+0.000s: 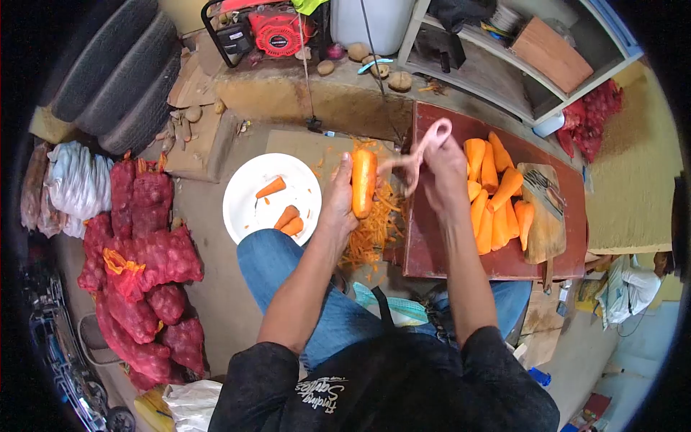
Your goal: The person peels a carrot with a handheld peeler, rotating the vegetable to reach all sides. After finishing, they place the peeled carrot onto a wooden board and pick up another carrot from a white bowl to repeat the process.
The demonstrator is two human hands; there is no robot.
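My left hand (341, 194) is closed around a thick orange carrot (364, 184), held upright in the middle of the view. In my right hand (445, 169) is a pink peeler (415, 160), its head a short way right of the carrot and somewhat blurred. Orange peelings (374, 234) lie on the floor below the carrot. Several peeled carrots (495, 189) are piled on the red table (439, 252) to the right. A white basin (237, 180) on the left holds a few carrot pieces (271, 187).
Red net sacks (155, 252) are heaped at the left, below stacked tires (122, 72). A wooden board (540, 234) with forks (543, 189) lies on the table's right side. A red engine (281, 32) and a metal shelf (489, 57) stand at the back.
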